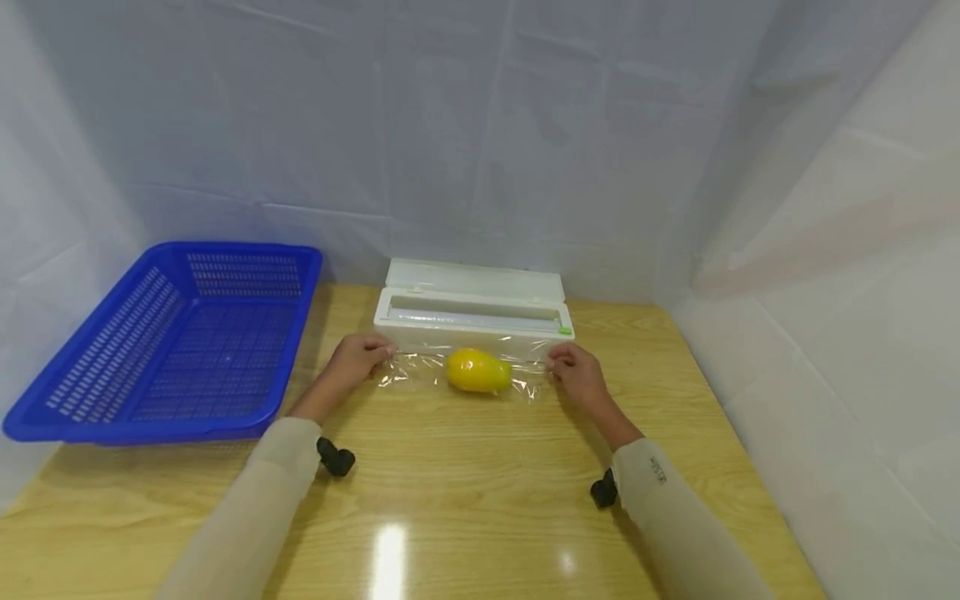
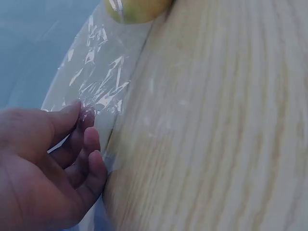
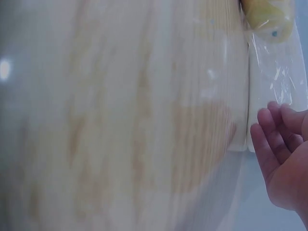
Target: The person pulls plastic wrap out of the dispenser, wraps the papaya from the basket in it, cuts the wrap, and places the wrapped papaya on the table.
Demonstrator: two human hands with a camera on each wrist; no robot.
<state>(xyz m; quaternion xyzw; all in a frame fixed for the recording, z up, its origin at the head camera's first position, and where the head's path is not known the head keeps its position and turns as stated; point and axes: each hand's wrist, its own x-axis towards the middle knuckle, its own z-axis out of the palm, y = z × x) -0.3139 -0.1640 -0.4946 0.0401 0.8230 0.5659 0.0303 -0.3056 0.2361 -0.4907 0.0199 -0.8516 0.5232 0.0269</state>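
Observation:
My left hand [image 1: 362, 358] pinches one end of a strip of clear cling film [image 1: 416, 367] between thumb and forefinger. At the other end, my right hand [image 1: 577, 372] pinches the film in the same way. Between the hands is a yellow fruit [image 1: 477, 371] with a greenish tip, mango- or papaya-like. Film shows around it and partly over it in the right wrist view; whether film lies beneath is unclear. Just behind stands a white cling film box [image 1: 472, 337], its lid [image 1: 474, 279] raised and a roll [image 1: 474, 319] inside.
A blue plastic basket [image 1: 300, 333] with slotted sides stands on the left of the wooden table [image 1: 465, 475]. Pale sheeting [image 1: 480, 142] hangs behind the table and along both sides. A small green piece [image 1: 565, 331] sits at the box's right end.

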